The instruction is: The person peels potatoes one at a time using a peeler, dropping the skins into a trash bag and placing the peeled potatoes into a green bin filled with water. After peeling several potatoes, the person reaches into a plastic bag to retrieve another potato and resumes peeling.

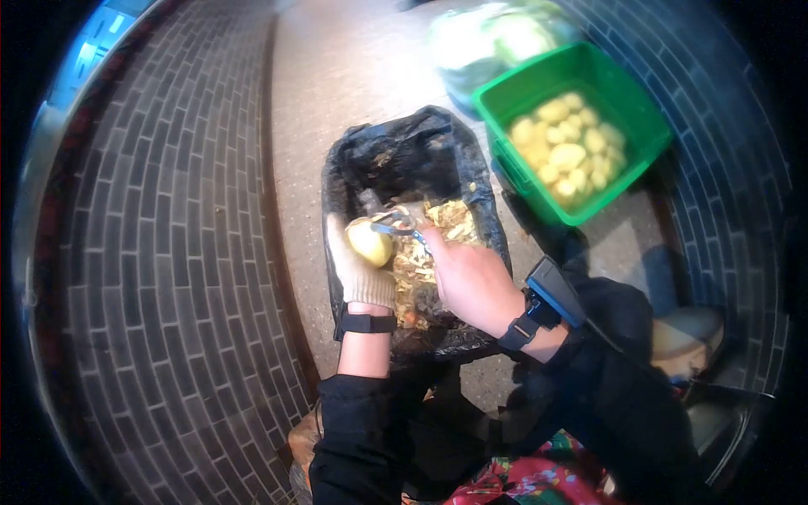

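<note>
**The left grip cups a potato while the right grip holds a peeler**

The left grip, in a pale knit glove, is curled round the potato from the left and below; its fingertips are mostly hidden, so how firmly they press cannot be told. The bare right grip is closed round the handle of the peeler, whose head lies at the potato's upper right side. Whether the blade touches is too blurred to tell.

The potato sits above the left part of a bin lined with black plastic, over a litter of yellowish scraps. To the right, a green tub holds many more pale potatoes, and a blurred plastic bag stands beyond it.

The potato should handle as firm and fairly light, hard to bruise but probably slick where its pale flesh is bare. The knit of the glove ought to help there. It is best held low and round its sides, thumb and fingers off the face beside the blade. The peeler looks light and stiff, best taken by the handle, clear of its edge.
</note>
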Available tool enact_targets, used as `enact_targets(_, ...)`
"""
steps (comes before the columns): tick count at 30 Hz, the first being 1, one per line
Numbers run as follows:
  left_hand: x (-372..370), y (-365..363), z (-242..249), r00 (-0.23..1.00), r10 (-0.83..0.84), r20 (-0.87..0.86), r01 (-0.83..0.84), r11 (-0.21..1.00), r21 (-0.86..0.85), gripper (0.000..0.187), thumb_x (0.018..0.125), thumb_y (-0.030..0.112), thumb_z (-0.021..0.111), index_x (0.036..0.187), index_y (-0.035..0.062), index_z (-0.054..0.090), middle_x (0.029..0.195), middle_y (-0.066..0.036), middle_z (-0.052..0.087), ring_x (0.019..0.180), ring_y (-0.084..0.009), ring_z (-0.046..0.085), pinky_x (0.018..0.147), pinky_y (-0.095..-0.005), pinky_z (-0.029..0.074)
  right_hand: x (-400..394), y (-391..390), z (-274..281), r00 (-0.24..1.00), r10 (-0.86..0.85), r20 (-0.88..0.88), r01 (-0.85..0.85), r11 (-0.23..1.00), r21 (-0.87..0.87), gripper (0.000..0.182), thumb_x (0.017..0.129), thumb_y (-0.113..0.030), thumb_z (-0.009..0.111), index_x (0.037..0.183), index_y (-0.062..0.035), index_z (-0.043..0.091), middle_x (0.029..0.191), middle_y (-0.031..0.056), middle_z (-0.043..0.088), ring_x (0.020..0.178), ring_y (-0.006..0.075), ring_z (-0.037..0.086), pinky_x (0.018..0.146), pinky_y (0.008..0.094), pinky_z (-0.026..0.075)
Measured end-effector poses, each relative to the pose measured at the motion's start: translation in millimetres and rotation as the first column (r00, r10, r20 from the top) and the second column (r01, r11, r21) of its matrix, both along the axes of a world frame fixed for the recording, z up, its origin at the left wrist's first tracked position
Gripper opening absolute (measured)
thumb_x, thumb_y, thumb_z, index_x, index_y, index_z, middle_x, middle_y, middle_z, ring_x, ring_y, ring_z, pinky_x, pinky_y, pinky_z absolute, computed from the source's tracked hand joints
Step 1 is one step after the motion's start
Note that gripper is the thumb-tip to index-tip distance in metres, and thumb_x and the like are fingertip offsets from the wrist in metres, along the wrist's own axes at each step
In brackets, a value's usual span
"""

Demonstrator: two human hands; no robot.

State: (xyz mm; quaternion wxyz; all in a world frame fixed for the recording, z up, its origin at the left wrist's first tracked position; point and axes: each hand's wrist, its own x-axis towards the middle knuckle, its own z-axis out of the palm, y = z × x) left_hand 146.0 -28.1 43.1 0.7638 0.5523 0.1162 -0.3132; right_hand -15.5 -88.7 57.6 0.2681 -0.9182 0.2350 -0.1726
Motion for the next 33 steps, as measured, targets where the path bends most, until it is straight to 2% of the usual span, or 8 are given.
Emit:
enact_targets(3,-7.9,-4.3,0.3,0.999,-0.034,0.017,0.034,0.999,-0.003,0.058,0.090,0.070,0.045,0.091,0.0141,0.061,0.083,-0.004,0.066,0.077,-0.0226,0.062,0.078,-0.0390,0.047,3.9,16.9,3.5,0.991,0.032,-0.132,-0.005,0.980,0.199,0.040,0.082,-0.004,0.054,0.121,0.0049,0.046,0.068,0.0194,0.063,0.062,0.0370,0.065,0.056,0.0452,0.051)
enact_targets(12,-1.1,5.6,6.9,0.983,0.131,-0.128,-0.125,0.990,0.058,0.066,0.092,0.071,0.036,0.084,0.0097,0.058,0.072,-0.007,0.062,0.058,-0.0234,0.057,0.052,-0.0347,0.048,1.4,51.7,-9.7,0.992,0.015,-0.125,0.006,0.986,0.164,0.038,0.087,-0.012,0.049,0.121,0.0039,0.046,0.066,0.0152,0.065,0.061,0.0360,0.066,0.060,0.0473,0.050)
enact_targets(13,-0.3,6.8,6.1,0.985,0.122,-0.126,-0.115,0.992,0.061,0.066,0.092,0.071,0.036,0.084,0.0097,0.058,0.072,-0.007,0.062,0.058,-0.0234,0.057,0.052,-0.0347,0.048,0.3,53.1,-10.0,0.988,0.072,-0.139,-0.029,0.957,0.289,0.038,0.087,-0.011,0.050,0.121,0.0040,0.045,0.066,0.0152,0.065,0.062,0.0361,0.066,0.060,0.0473,0.050)
enact_targets(15,8.3,10.6,-1.5,0.991,0.083,-0.109,-0.093,0.991,-0.093,0.070,0.091,0.075,0.030,0.094,0.0111,0.059,0.086,-0.009,0.063,0.070,-0.0287,0.061,0.064,-0.0425,0.052,0.4,52.1,-9.0,0.983,0.123,-0.137,-0.056,0.910,0.411,0.038,0.087,-0.011,0.051,0.121,0.0041,0.045,0.067,0.0151,0.066,0.062,0.0361,0.066,0.060,0.0474,0.050)
enact_targets(16,26.7,26.6,-25.7,0.989,-0.123,-0.079,0.089,0.936,-0.341,0.075,0.091,0.075,0.024,0.096,0.0092,0.060,0.087,-0.010,0.064,0.071,-0.0293,0.061,0.065,-0.0433,0.052,0.6,49.3,-8.1,0.983,0.131,-0.125,-0.074,0.921,0.383,0.038,0.086,-0.010,0.053,0.120,0.0043,0.045,0.067,0.0159,0.065,0.063,0.0364,0.066,0.059,0.0472,0.050)
enact_targets(20,15.9,17.7,-7.8,0.998,-0.042,-0.038,0.032,0.971,-0.239,0.075,0.092,0.074,0.022,0.091,0.0107,0.063,0.072,-0.008,0.062,0.065,-0.0238,0.059,0.062,-0.0391,0.048,-3.2,28.2,-1.4,0.988,0.123,-0.092,-0.091,0.951,0.296,0.034,0.085,-0.006,0.055,0.116,0.0044,0.045,0.066,0.0191,0.063,0.062,0.0383,0.064,0.057,0.0483,0.050)
enact_targets(22,10.8,21.9,3.2,0.995,-0.092,-0.035,0.075,0.939,-0.336,0.075,0.092,0.074,0.026,0.100,0.0085,0.062,0.091,-0.011,0.066,0.078,-0.0290,0.062,0.074,-0.0433,0.051,-5.4,16.2,-3.6,0.994,0.085,-0.070,-0.062,0.958,0.282,0.032,0.085,-0.006,0.054,0.115,0.0039,0.045,0.065,0.0201,0.062,0.062,0.0392,0.064,0.057,0.0493,0.049)
enact_targets(33,-13.0,7.1,11.2,0.994,-0.108,-0.027,0.101,0.978,-0.184,0.042,0.091,0.054,0.056,0.093,0.0125,0.062,0.084,-0.004,0.067,0.075,-0.0200,0.062,0.072,-0.0357,0.048,-7.1,13.0,6.4,0.999,0.048,-0.003,-0.045,0.963,0.267,0.033,0.086,-0.004,0.051,0.116,0.0069,0.046,0.063,0.0152,0.062,0.059,0.0330,0.065,0.052,0.0450,0.051)
